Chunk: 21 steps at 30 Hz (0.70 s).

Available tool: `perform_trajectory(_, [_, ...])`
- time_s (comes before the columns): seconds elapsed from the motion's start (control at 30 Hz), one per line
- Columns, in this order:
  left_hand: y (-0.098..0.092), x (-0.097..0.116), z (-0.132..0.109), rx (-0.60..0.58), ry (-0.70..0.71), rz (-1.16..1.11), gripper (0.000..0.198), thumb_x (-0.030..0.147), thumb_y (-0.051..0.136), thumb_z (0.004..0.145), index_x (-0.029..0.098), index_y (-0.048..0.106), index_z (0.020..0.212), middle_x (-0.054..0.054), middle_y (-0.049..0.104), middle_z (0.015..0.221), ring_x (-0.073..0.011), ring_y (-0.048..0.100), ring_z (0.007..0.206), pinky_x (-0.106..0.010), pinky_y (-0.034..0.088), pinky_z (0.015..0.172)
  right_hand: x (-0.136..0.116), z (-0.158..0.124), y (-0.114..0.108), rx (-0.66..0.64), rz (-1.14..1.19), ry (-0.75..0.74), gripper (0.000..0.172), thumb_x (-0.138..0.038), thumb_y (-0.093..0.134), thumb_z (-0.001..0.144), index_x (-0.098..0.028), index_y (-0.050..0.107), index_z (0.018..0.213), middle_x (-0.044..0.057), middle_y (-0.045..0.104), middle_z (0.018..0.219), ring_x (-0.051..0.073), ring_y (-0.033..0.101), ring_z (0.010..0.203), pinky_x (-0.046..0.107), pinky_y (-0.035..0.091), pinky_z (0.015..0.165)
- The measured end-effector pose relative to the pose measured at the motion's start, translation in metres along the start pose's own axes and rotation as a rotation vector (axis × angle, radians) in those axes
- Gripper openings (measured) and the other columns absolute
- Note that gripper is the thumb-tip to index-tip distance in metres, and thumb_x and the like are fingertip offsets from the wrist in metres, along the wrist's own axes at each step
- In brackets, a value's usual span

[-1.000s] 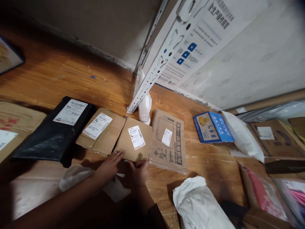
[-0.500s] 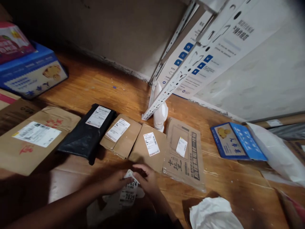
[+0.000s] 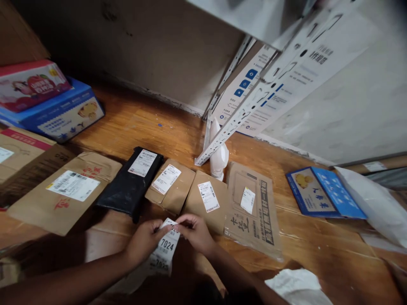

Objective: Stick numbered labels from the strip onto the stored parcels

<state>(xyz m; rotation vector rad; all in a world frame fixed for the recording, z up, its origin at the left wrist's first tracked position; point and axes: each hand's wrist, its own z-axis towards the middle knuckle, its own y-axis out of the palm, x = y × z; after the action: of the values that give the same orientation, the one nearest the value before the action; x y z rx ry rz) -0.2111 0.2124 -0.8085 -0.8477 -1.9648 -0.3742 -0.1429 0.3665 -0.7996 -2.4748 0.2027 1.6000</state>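
A strip of white printed labels (image 3: 165, 245) hangs between my hands, with the numbers 7024 and 7025 readable on it. My left hand (image 3: 144, 239) pinches its upper left edge between thumb and finger. On the other side, my right hand (image 3: 196, 234) pinches the top right corner, the two thumbs almost touching. Just beyond my hands lie a small brown carton (image 3: 182, 186) and a flat brown parcel (image 3: 219, 218), each with a white shipping label. Left of these is a black plastic-wrapped parcel (image 3: 119, 192). To the right lies a flat printed carton (image 3: 233, 173).
A brown parcel with red print (image 3: 34, 216) lies at the left, near stacked blue (image 3: 60, 116) and pink boxes (image 3: 34, 84). A white metal shelf post (image 3: 235, 123) stands before a white bottle (image 3: 219, 163). Rightward are a blue box (image 3: 337, 192) and a crumpled white bag (image 3: 294, 284).
My hands have shifted slightly left, and the label strip now hangs straighter with more of it showing. Both hands now pinch its top end. The view has moved a little.
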Motion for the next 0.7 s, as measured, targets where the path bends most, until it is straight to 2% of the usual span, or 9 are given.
perform_trajectory(0.07, [-0.023, 0.017, -0.017, -0.005, -0.037, 0.06, 0.053, 0.069, 0.05, 0.062, 0.017, 0.062, 0.058, 0.0, 0.057, 0.054, -0.017, 0.05, 0.057, -0.026, 0.036, 0.054, -0.022, 0.002, 0.014, -0.108, 0.059, 0.092, 0.022, -0.04, 0.077, 0.061, -0.019, 0.071, 0.066, -0.003, 0.062, 0.053, 0.009, 0.049, 0.045, 0.022, 0.041, 0.047])
perform_trajectory(0.13, [-0.046, 0.028, -0.032, -0.043, -0.093, 0.051, 0.054, 0.071, 0.053, 0.056, 0.018, 0.066, 0.06, 0.0, 0.06, 0.054, -0.0174, 0.051, 0.055, -0.026, 0.036, 0.052, -0.038, 0.007, 0.03, -0.159, 0.077, 0.145, 0.027, -0.043, 0.079, 0.057, -0.019, 0.072, 0.067, -0.003, 0.063, 0.053, 0.009, 0.051, 0.043, 0.023, 0.043, 0.046])
perform_trajectory(0.23, [-0.07, 0.024, -0.041, -0.029, -0.126, -0.038, 0.052, 0.069, 0.061, 0.049, 0.02, 0.068, 0.066, -0.001, 0.066, 0.06, -0.0199, 0.056, 0.059, -0.026, 0.041, 0.053, -0.043, 0.023, 0.057, -0.146, 0.001, 0.12, 0.028, -0.042, 0.08, 0.054, -0.018, 0.073, 0.066, -0.002, 0.064, 0.052, 0.009, 0.051, 0.042, 0.023, 0.042, 0.043])
perform_trajectory(0.33, [-0.081, -0.006, -0.031, 0.077, -0.131, -0.126, 0.052, 0.071, 0.059, 0.05, 0.02, 0.064, 0.062, -0.002, 0.066, 0.058, -0.0222, 0.06, 0.062, -0.027, 0.045, 0.055, -0.024, 0.041, 0.085, -0.1, -0.096, 0.069, 0.014, -0.033, 0.077, 0.058, -0.02, 0.072, 0.061, -0.004, 0.062, 0.049, 0.01, 0.05, 0.042, 0.022, 0.04, 0.042])
perform_trajectory(0.4, [-0.084, -0.032, -0.021, 0.134, -0.139, -0.117, 0.053, 0.072, 0.055, 0.052, 0.02, 0.061, 0.06, -0.003, 0.065, 0.056, -0.0237, 0.062, 0.062, -0.028, 0.046, 0.055, -0.003, 0.047, 0.104, -0.01, -0.17, 0.042, 0.005, -0.025, 0.072, 0.062, -0.021, 0.071, 0.059, -0.004, 0.063, 0.051, 0.012, 0.054, 0.046, 0.024, 0.042, 0.047])
perform_trajectory(0.47, [-0.085, -0.058, -0.013, 0.15, -0.126, -0.073, 0.052, 0.071, 0.054, 0.053, 0.02, 0.063, 0.064, -0.004, 0.068, 0.061, -0.0256, 0.064, 0.067, -0.029, 0.048, 0.06, 0.021, 0.047, 0.12, 0.107, -0.245, 0.017, 0.007, -0.018, 0.068, 0.063, -0.021, 0.07, 0.058, -0.002, 0.066, 0.056, 0.015, 0.059, 0.055, 0.027, 0.046, 0.056])
perform_trajectory(0.57, [-0.082, -0.087, -0.009, 0.089, -0.099, -0.091, 0.052, 0.066, 0.056, 0.056, 0.019, 0.066, 0.077, -0.005, 0.074, 0.076, -0.0266, 0.068, 0.077, -0.029, 0.05, 0.068, 0.053, 0.041, 0.134, 0.257, -0.32, -0.009, 0.01, -0.013, 0.064, 0.063, -0.021, 0.069, 0.059, 0.001, 0.07, 0.062, 0.019, 0.065, 0.064, 0.03, 0.049, 0.064])
perform_trajectory(0.7, [-0.07, -0.108, -0.011, -0.022, -0.189, -0.14, 0.053, 0.067, 0.055, 0.058, 0.018, 0.066, 0.076, -0.005, 0.075, 0.072, -0.0273, 0.069, 0.071, -0.029, 0.049, 0.06, 0.077, 0.031, 0.132, 0.417, -0.352, -0.039, 0.01, -0.018, 0.059, 0.07, -0.019, 0.069, 0.067, 0.005, 0.072, 0.069, 0.021, 0.066, 0.065, 0.03, 0.051, 0.062])
